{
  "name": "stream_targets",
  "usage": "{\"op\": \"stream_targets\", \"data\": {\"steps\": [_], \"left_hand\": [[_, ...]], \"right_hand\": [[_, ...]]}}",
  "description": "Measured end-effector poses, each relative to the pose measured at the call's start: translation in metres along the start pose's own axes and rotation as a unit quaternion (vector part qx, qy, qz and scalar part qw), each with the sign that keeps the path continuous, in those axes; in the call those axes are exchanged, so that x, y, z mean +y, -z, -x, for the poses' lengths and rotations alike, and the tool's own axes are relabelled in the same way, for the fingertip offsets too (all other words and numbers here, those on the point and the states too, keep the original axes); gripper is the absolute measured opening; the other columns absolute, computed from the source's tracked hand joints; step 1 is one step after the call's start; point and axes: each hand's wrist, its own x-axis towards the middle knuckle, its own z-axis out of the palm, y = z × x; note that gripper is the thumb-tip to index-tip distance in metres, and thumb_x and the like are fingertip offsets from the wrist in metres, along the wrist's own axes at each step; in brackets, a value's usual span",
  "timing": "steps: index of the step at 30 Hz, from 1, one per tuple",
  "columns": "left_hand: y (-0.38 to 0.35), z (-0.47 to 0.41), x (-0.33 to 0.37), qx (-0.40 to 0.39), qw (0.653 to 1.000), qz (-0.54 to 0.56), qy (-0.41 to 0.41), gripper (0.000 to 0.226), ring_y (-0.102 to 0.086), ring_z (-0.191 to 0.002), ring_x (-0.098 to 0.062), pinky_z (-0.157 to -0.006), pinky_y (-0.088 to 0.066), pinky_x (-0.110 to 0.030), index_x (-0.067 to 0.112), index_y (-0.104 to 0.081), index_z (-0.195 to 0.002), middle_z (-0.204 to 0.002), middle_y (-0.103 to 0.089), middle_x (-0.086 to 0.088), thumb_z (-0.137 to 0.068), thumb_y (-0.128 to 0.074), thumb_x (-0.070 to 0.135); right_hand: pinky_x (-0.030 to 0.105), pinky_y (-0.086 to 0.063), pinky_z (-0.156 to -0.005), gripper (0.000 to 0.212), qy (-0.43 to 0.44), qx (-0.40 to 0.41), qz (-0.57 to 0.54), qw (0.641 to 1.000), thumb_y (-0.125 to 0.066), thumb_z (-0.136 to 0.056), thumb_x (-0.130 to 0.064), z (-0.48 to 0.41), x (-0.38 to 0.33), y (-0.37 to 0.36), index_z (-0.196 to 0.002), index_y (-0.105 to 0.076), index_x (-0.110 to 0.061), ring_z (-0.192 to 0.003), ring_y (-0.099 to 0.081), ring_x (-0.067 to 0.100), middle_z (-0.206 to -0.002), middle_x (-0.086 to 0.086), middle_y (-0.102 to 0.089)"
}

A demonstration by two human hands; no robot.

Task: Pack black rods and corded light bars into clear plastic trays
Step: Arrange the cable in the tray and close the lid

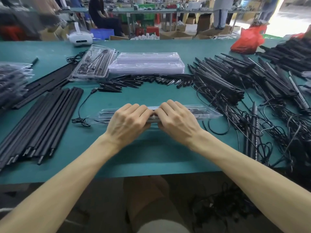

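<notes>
At the centre of the frame, a long clear plastic tray [207, 112] is gripped over the green bench [151, 148]. The left hand [129, 118] and right hand [178, 118] are set knuckle to knuckle, and their curled fingers [134, 107] are clamped round its middle, probably so that it is pressed shut. Long black rods [42, 118] are kept at lower left.

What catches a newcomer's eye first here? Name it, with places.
The left hand and right hand meet over a clear tray, gripping it at the near middle of the green table. A big tangle of corded light bars sprawls on the right; long black rods lie in rows on the left.
</notes>
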Motion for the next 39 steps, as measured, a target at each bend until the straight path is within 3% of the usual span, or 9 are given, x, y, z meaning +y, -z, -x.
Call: {"op": "stream_targets", "data": {"steps": [9,23,28,39], "left_hand": [[0.007,-0.003,-0.012,-0.023,0.998,0.001,-0.06,0.015,-0.058,-0.068,-0.028,-0.062,-0.049,-0.041,0.009,-0.068,-0.092,-0.082,-0.064,-0.005,-0.095,-0.055,0.017],[0.008,-0.007,-0.009,-0.034,0.998,0.008,-0.047,0.012,-0.057,-0.066,-0.028,-0.059,-0.048,-0.041,0.008,-0.067,-0.087,-0.077,-0.061,-0.006,-0.09,-0.063,0.019],[0.005,-0.009,-0.003,-0.036,0.998,0.004,-0.042,0.01,-0.056,-0.065,-0.028,-0.058,-0.047,-0.039,0.009,-0.066,-0.086,-0.075,-0.059,-0.006,-0.086,-0.069,0.018],[0.007,-0.008,-0.001,-0.032,0.999,-0.004,-0.019,0.01,-0.056,-0.066,-0.029,-0.058,-0.048,-0.042,0.009,-0.065,-0.083,-0.075,-0.059,-0.007,-0.091,-0.061,0.014]], "right_hand": [[0.04,-0.047,-0.059,0.007,0.052,-0.001,-0.027,0.998,-0.062,-0.081,-0.001,-0.009,0.006,0.012,-0.075,-0.063,-0.006,-0.065,-0.055,0.029,-0.074,0.01,-0.059],[0.043,-0.05,-0.06,0.003,0.039,-0.064,-0.043,0.996,-0.063,-0.079,-0.005,-0.014,0.005,0.023,-0.076,-0.062,-0.004,-0.067,-0.057,0.031,-0.076,0.013,-0.061],[0.042,-0.05,-0.057,0.004,0.042,-0.058,-0.057,0.996,-0.065,-0.074,-0.001,-0.013,0.007,0.021,-0.074,-0.061,-0.002,-0.064,-0.056,0.032,-0.074,0.014,-0.059],[0.04,-0.047,-0.053,0.012,0.046,-0.026,-0.018,0.998,-0.065,-0.076,0.005,-0.011,0.005,0.014,-0.072,-0.06,-0.006,-0.062,-0.053,0.029,-0.071,0.011,-0.057]]}}
